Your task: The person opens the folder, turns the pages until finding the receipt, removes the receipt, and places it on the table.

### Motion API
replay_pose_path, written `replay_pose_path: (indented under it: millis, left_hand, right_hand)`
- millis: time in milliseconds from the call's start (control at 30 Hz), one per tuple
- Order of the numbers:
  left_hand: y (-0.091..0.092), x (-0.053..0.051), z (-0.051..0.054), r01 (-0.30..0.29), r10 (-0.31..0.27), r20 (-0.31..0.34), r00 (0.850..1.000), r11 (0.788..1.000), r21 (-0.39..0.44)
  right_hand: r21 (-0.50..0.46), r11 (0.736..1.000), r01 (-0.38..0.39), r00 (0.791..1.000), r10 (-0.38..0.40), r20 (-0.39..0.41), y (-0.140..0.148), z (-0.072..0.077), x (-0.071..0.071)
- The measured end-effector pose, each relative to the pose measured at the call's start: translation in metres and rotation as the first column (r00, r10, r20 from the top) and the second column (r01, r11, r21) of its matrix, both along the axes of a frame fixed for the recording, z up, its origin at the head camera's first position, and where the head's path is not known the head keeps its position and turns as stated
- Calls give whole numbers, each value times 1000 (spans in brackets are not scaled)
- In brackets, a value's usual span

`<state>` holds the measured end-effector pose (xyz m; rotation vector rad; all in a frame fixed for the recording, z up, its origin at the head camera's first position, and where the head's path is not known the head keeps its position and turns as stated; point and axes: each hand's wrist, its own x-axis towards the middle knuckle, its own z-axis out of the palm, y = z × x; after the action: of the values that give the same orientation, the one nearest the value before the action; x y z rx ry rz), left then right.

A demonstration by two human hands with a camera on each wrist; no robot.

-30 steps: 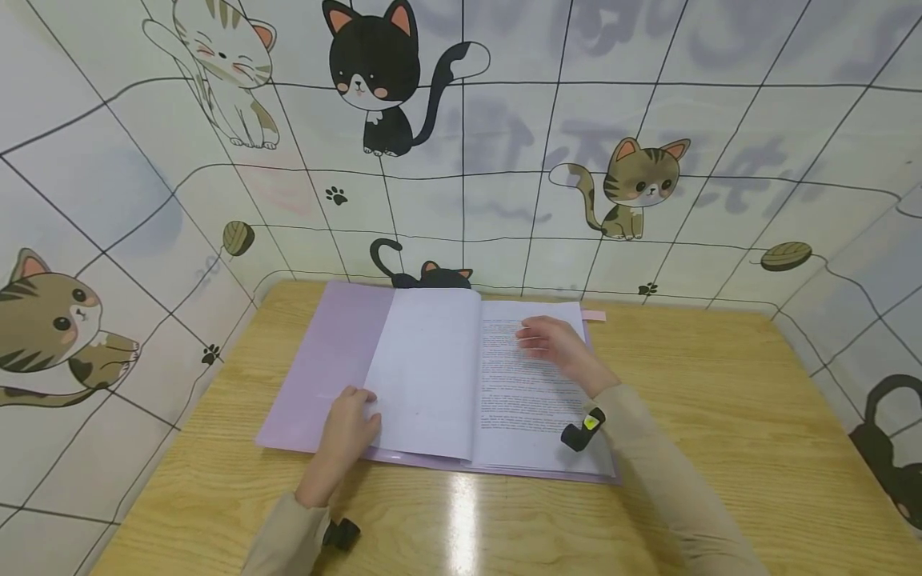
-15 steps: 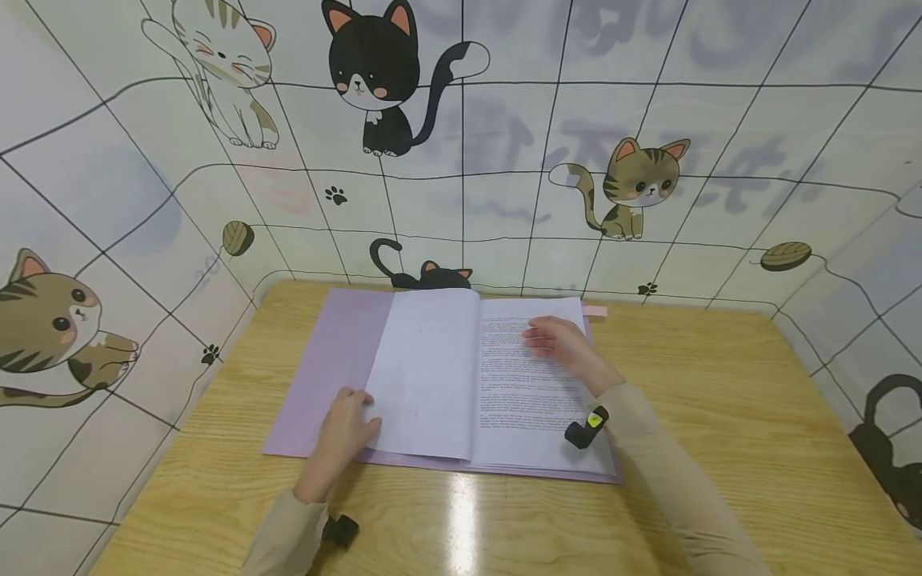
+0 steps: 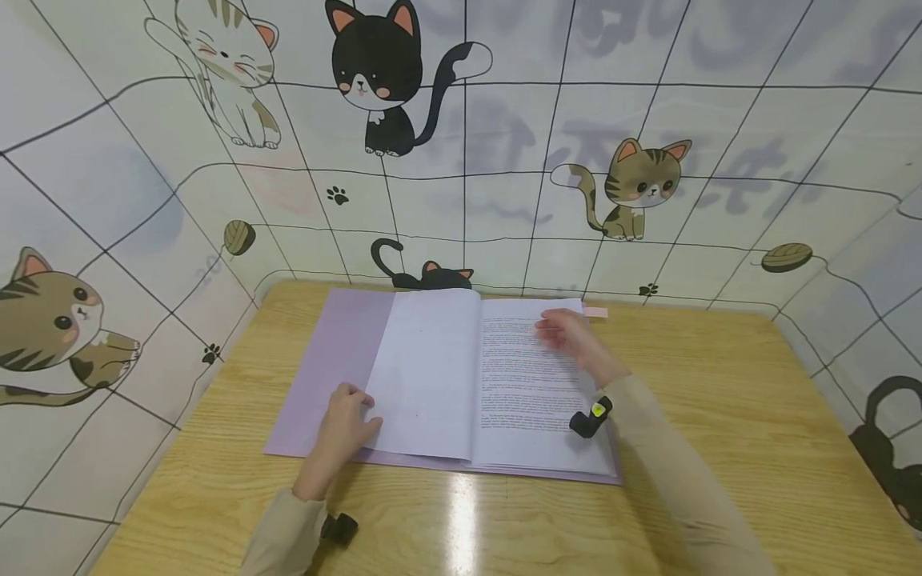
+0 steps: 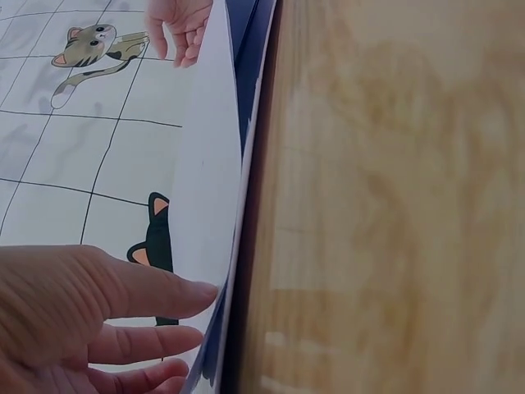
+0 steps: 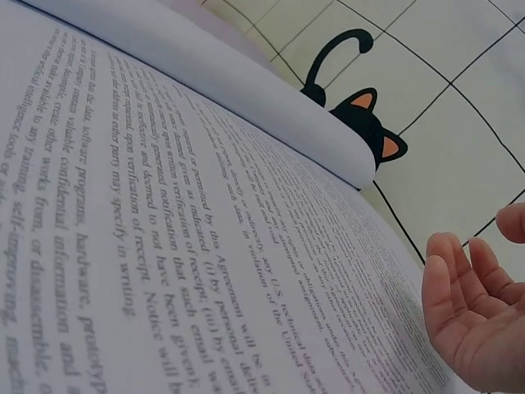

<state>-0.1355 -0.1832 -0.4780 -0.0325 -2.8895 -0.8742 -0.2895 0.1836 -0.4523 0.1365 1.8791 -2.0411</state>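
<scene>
A light purple folder (image 3: 327,360) lies spread on the table, with white paper sheets in it. Its left-hand page (image 3: 425,376) is blank, while lines of print fill the right-hand page (image 3: 533,384). My left hand (image 3: 346,424) rests at the left page's lower left edge, over the purple cover. In the left wrist view its thumb (image 4: 164,289) and relaxed fingers lie along the paper's edge. My right hand (image 3: 572,340), slightly blurred, is over the upper right of the printed page with loosely bent fingers. In the right wrist view nothing is between these fingers (image 5: 443,287).
A pink tab (image 3: 596,313) sticks out past the folder's upper right edge. The wooden table (image 3: 706,400) meets a cat-patterned wall (image 3: 504,200) at the back. Small black cameras (image 3: 592,418) sit on both wrists.
My right hand has drifted to the right and slightly up across the printed page. The purple cover's left side has shifted slightly toward me. My left hand has hardly moved.
</scene>
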Motion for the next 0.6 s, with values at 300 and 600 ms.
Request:
replay_pose_path:
  millis: [300, 600]
  left_hand:
    - [-3, -2, -8, 45, -45, -10, 999, 998, 36]
    - [-5, -2, -7, 63, -63, 8, 998, 995, 74]
  right_hand:
    - [118, 984, 136, 991, -135, -12, 9, 2, -13]
    - [423, 887, 185, 981, -141, -131, 19, 2, -26]
